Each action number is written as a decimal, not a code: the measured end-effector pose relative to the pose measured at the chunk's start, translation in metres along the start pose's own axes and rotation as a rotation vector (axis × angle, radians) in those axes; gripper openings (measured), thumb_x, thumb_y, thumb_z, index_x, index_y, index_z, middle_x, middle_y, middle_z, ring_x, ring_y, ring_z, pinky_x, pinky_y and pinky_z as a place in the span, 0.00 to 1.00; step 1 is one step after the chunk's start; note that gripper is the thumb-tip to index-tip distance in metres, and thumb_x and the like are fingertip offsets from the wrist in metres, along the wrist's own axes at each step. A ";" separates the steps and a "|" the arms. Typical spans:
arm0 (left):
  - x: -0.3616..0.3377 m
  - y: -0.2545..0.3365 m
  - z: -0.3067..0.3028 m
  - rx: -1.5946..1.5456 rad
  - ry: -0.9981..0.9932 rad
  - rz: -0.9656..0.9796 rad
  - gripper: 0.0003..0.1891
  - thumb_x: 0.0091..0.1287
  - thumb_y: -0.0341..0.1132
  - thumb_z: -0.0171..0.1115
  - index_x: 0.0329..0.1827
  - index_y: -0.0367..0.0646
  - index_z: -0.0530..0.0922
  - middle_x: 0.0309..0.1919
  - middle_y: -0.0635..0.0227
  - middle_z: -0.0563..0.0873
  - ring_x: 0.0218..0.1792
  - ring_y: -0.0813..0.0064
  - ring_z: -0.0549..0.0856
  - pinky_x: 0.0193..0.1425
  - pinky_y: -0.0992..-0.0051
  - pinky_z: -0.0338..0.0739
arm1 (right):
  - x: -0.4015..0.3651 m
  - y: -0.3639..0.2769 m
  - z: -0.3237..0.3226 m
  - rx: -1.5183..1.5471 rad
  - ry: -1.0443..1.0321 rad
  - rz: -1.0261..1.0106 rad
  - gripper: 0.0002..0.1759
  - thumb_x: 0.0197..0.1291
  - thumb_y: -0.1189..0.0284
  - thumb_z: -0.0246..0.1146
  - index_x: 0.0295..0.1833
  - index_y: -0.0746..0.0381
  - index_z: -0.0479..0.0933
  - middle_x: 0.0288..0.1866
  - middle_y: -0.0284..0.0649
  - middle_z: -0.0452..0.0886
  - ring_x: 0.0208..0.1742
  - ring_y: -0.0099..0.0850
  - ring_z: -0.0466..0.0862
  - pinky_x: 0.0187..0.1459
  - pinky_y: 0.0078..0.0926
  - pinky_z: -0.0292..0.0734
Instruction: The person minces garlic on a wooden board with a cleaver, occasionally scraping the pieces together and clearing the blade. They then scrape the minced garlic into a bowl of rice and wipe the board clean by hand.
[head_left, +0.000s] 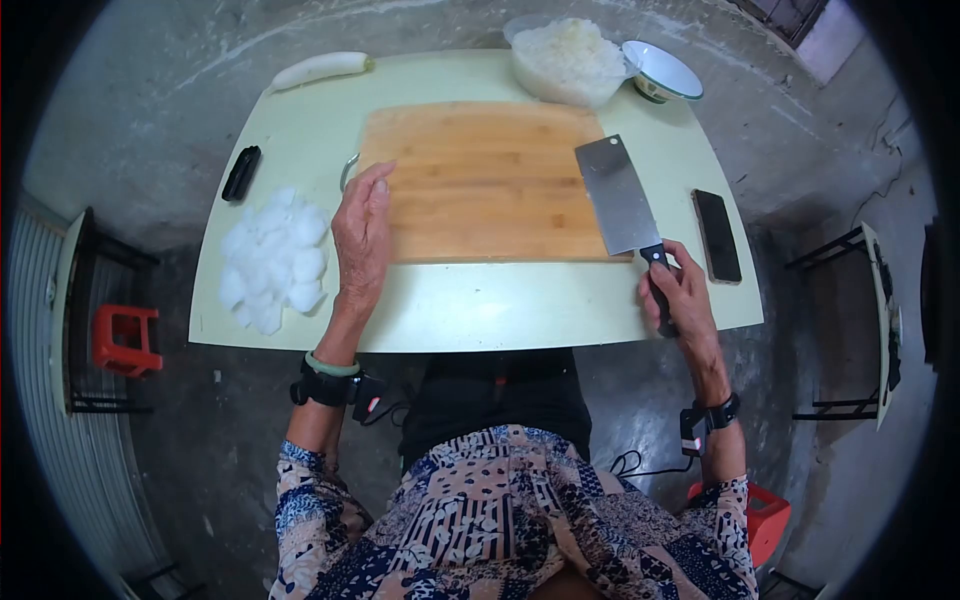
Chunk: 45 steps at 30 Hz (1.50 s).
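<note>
My right hand [678, 290] is closed around the black handle of a cleaver [617, 195]. The broad steel blade points away from me and lies over the right edge of a wooden cutting board [470, 225]. At the board's left edge is my left hand [362, 230], fingers stretched forward and holding nothing. To the left of that hand, a pile of thin white slices [275, 258], apparently radish, lies on the table. A whole white radish [320, 69] rests at the back left corner.
A clear bowl heaped with white shreds [568, 65] stands at the back right beside a white bowl [663, 72]. On the pale table [480, 310] are a phone [716, 237] at the right and a small black object [241, 174] at the left. A red stool [127, 340] stands beyond.
</note>
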<state>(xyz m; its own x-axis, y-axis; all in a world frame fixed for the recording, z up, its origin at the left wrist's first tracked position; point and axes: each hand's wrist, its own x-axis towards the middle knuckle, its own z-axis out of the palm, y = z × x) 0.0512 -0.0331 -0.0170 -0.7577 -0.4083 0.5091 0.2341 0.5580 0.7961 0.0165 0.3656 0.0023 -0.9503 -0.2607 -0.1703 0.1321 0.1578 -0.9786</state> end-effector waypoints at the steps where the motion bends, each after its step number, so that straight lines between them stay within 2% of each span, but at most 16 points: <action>1: 0.000 -0.003 -0.002 0.004 -0.002 -0.004 0.16 0.82 0.37 0.53 0.62 0.39 0.82 0.53 0.61 0.86 0.52 0.72 0.84 0.59 0.74 0.75 | -0.003 -0.004 0.009 -0.011 -0.009 0.012 0.18 0.78 0.69 0.57 0.67 0.65 0.69 0.29 0.36 0.82 0.20 0.18 0.76 0.18 0.18 0.69; 3: 0.002 -0.007 -0.003 0.016 -0.026 0.014 0.16 0.82 0.37 0.52 0.62 0.39 0.82 0.56 0.59 0.86 0.58 0.66 0.84 0.65 0.71 0.75 | -0.007 -0.008 0.022 -0.019 -0.047 0.010 0.19 0.78 0.69 0.57 0.68 0.65 0.68 0.30 0.36 0.82 0.20 0.18 0.76 0.18 0.18 0.70; 7: 0.002 -0.006 -0.002 0.035 -0.042 -0.004 0.17 0.82 0.39 0.52 0.63 0.39 0.81 0.60 0.54 0.85 0.62 0.59 0.84 0.67 0.68 0.74 | -0.010 -0.014 0.049 -0.037 -0.099 0.020 0.20 0.79 0.68 0.56 0.68 0.67 0.67 0.30 0.36 0.81 0.20 0.18 0.76 0.19 0.18 0.71; 10: 0.001 -0.007 0.002 0.080 -0.028 0.057 0.19 0.82 0.42 0.53 0.64 0.39 0.81 0.64 0.48 0.83 0.66 0.53 0.82 0.70 0.65 0.74 | -0.009 -0.015 0.067 0.011 -0.159 0.014 0.16 0.79 0.73 0.54 0.66 0.67 0.67 0.29 0.36 0.78 0.19 0.18 0.74 0.19 0.20 0.70; 12: -0.001 -0.008 0.004 0.095 -0.057 0.057 0.21 0.82 0.45 0.52 0.66 0.40 0.80 0.69 0.44 0.79 0.71 0.48 0.77 0.74 0.61 0.70 | -0.010 -0.020 0.080 0.016 -0.178 0.028 0.17 0.78 0.73 0.54 0.66 0.67 0.67 0.29 0.36 0.78 0.19 0.19 0.74 0.19 0.20 0.70; 18: -0.007 -0.015 0.004 0.130 -0.160 0.052 0.28 0.82 0.52 0.50 0.74 0.42 0.74 0.75 0.41 0.72 0.79 0.42 0.65 0.81 0.56 0.61 | -0.009 -0.022 0.121 0.033 -0.250 0.026 0.17 0.78 0.73 0.54 0.66 0.67 0.67 0.30 0.36 0.77 0.19 0.20 0.74 0.19 0.21 0.71; 28: -0.008 -0.017 0.001 0.126 -0.267 0.003 0.34 0.82 0.58 0.45 0.82 0.44 0.65 0.79 0.38 0.64 0.82 0.39 0.56 0.83 0.52 0.53 | -0.012 -0.025 0.175 0.049 -0.311 0.043 0.16 0.78 0.73 0.54 0.66 0.67 0.68 0.29 0.35 0.77 0.20 0.20 0.74 0.20 0.22 0.71; 31: -0.008 -0.014 0.003 0.185 -0.220 0.055 0.32 0.84 0.54 0.43 0.80 0.39 0.66 0.77 0.42 0.69 0.82 0.41 0.59 0.83 0.56 0.54 | -0.011 -0.018 0.188 0.060 -0.319 0.025 0.17 0.77 0.74 0.55 0.66 0.67 0.68 0.28 0.35 0.77 0.19 0.20 0.75 0.19 0.23 0.72; 33: -0.008 -0.017 0.003 0.213 -0.193 0.087 0.31 0.84 0.51 0.44 0.80 0.39 0.66 0.76 0.39 0.68 0.82 0.40 0.59 0.84 0.55 0.53 | -0.013 -0.018 0.200 0.011 -0.321 -0.004 0.17 0.75 0.75 0.55 0.65 0.68 0.68 0.27 0.36 0.76 0.19 0.21 0.76 0.19 0.23 0.73; 34: -0.008 -0.019 0.001 0.167 -0.232 0.075 0.33 0.82 0.53 0.46 0.81 0.39 0.63 0.79 0.32 0.61 0.82 0.33 0.53 0.84 0.50 0.49 | -0.014 -0.021 0.205 0.036 -0.336 0.026 0.17 0.74 0.76 0.55 0.65 0.68 0.68 0.27 0.36 0.77 0.19 0.22 0.77 0.18 0.24 0.74; 37: -0.010 -0.019 0.001 0.150 -0.240 0.116 0.32 0.83 0.50 0.47 0.80 0.36 0.64 0.79 0.32 0.60 0.81 0.31 0.53 0.84 0.49 0.49 | -0.010 -0.017 0.212 0.171 -0.411 0.039 0.18 0.75 0.74 0.56 0.66 0.69 0.68 0.27 0.37 0.77 0.19 0.22 0.75 0.19 0.22 0.73; 39: -0.007 -0.007 0.000 0.178 -0.226 0.121 0.29 0.83 0.47 0.47 0.79 0.38 0.66 0.79 0.33 0.61 0.82 0.35 0.55 0.84 0.52 0.51 | -0.002 -0.013 0.206 0.284 -0.457 0.074 0.18 0.75 0.73 0.57 0.66 0.69 0.68 0.28 0.37 0.78 0.19 0.21 0.75 0.19 0.21 0.73; 41: 0.001 0.011 -0.005 -0.004 -0.248 0.108 0.28 0.83 0.46 0.49 0.78 0.37 0.67 0.77 0.34 0.64 0.81 0.41 0.61 0.83 0.57 0.56 | 0.003 -0.009 0.192 0.401 -0.487 0.138 0.19 0.75 0.72 0.57 0.66 0.68 0.68 0.28 0.38 0.79 0.19 0.21 0.76 0.19 0.20 0.73; 42: 0.005 0.030 -0.011 -0.181 -0.232 0.008 0.29 0.84 0.46 0.49 0.78 0.32 0.67 0.76 0.38 0.69 0.79 0.49 0.68 0.82 0.62 0.59 | 0.004 -0.007 0.184 0.421 -0.463 0.142 0.19 0.75 0.71 0.58 0.65 0.68 0.68 0.29 0.40 0.80 0.18 0.21 0.76 0.18 0.20 0.72; 43: 0.010 0.034 -0.014 -0.170 -0.234 0.004 0.29 0.84 0.46 0.49 0.78 0.32 0.67 0.76 0.38 0.69 0.79 0.49 0.68 0.82 0.62 0.59 | 0.004 -0.007 0.176 0.445 -0.438 0.147 0.19 0.75 0.70 0.59 0.65 0.68 0.68 0.30 0.43 0.82 0.18 0.21 0.76 0.17 0.19 0.71; 45: 0.023 0.035 -0.018 -0.483 -0.086 -0.067 0.34 0.86 0.54 0.38 0.79 0.31 0.65 0.76 0.49 0.72 0.78 0.59 0.69 0.84 0.62 0.57 | 0.008 -0.011 0.160 0.385 -0.386 0.123 0.20 0.75 0.70 0.59 0.66 0.68 0.68 0.28 0.41 0.82 0.17 0.21 0.75 0.16 0.19 0.71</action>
<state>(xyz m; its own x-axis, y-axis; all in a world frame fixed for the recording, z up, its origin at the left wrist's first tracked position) 0.0532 -0.0357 0.0283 -0.8235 -0.3591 0.4392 0.4236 0.1260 0.8971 0.0522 0.2097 -0.0069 -0.7585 -0.6039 -0.2450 0.3976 -0.1310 -0.9081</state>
